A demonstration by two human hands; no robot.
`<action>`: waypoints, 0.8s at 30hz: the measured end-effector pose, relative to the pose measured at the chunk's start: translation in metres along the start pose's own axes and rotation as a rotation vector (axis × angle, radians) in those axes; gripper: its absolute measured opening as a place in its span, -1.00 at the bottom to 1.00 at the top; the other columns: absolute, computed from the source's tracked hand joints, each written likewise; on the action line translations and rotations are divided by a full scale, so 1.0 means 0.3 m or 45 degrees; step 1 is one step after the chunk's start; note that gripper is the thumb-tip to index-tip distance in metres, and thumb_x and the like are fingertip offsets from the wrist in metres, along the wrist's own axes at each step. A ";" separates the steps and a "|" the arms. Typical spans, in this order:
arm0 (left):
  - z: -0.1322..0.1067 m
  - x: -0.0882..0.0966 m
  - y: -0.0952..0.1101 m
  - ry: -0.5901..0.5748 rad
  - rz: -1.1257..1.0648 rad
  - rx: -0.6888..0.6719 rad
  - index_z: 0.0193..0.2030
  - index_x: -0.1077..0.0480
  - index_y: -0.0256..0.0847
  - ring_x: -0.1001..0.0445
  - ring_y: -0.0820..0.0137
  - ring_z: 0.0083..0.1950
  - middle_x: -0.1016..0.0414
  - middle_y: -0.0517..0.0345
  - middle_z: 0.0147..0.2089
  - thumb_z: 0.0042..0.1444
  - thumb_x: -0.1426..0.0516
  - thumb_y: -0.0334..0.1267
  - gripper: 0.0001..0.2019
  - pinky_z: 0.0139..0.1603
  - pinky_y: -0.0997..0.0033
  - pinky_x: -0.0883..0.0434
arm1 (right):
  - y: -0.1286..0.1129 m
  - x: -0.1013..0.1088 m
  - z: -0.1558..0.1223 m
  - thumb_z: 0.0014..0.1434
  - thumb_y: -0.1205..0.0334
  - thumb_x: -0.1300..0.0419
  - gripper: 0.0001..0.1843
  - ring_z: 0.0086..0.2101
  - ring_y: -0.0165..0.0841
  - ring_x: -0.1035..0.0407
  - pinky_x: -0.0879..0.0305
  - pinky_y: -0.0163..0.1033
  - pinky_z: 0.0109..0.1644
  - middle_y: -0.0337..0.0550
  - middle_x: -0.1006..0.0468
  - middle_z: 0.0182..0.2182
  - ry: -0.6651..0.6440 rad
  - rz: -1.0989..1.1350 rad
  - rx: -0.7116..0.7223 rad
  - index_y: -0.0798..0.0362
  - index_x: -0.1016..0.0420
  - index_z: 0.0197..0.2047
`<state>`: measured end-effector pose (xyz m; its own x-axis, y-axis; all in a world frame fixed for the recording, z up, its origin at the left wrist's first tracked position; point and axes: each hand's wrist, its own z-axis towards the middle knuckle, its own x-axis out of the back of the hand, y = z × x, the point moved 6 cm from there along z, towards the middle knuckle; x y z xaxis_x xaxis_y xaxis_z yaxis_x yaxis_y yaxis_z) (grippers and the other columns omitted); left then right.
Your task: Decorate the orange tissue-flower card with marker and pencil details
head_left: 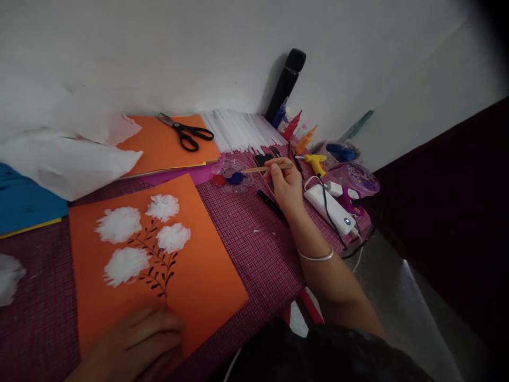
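Note:
My right hand (284, 185) pinches a thin paintbrush with a pale wooden handle (258, 170). The brush tip is at the dark blue paint (235, 179) in a clear scalloped dish (247, 184), where a red paint blob (218, 180) also sits. My left hand (149, 339), slightly blurred, lies with fingers extended on the lower part of an orange sheet (214, 286). Four-part wording aside, several white ruffled paper flowers (119, 224) are on that sheet, around a dark painted stem with small leaves (159, 260).
Black-handled scissors (186, 132) rest on more orange paper at the back, beside white strips (238, 130). Crumpled white paper (71, 159) lies left. Paint bottles (306, 139), a yellow glue gun (316, 163) and a white power bank (330, 208) with cables crowd the right.

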<state>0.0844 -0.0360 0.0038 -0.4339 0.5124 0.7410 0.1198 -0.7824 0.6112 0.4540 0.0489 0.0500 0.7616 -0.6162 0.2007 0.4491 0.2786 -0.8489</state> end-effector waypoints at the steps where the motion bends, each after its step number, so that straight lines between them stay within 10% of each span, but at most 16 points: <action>1: 0.003 0.002 0.003 0.009 -0.009 0.022 -0.04 -0.51 0.01 -0.58 0.39 -0.11 -0.63 0.18 -0.13 0.37 -0.05 -0.28 -0.79 -0.10 0.52 -0.52 | 0.000 -0.002 -0.002 0.31 -0.09 -0.16 -0.67 -0.51 -0.48 -0.34 -0.30 -0.32 -0.40 -0.33 -0.43 -0.52 -0.005 0.004 0.001 0.02 -0.44 -0.22; 24: 0.084 0.044 0.087 -0.251 -0.179 0.140 -0.12 -0.46 -0.21 -0.46 0.35 -0.10 -0.56 0.10 -0.17 0.38 -0.03 -0.44 -0.81 0.00 0.35 -0.39 | -0.005 -0.059 -0.071 0.34 0.09 -0.18 -0.80 -0.54 -0.42 -0.42 -0.36 -0.24 -0.43 -0.20 -0.58 -0.45 -0.136 0.110 -0.107 -0.02 -0.59 -0.18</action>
<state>0.1042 -0.0406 0.0366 -0.2723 0.6810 0.6798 0.1712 -0.6609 0.7307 0.4298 0.0437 0.0372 0.8430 -0.5095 0.1725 0.3426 0.2614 -0.9024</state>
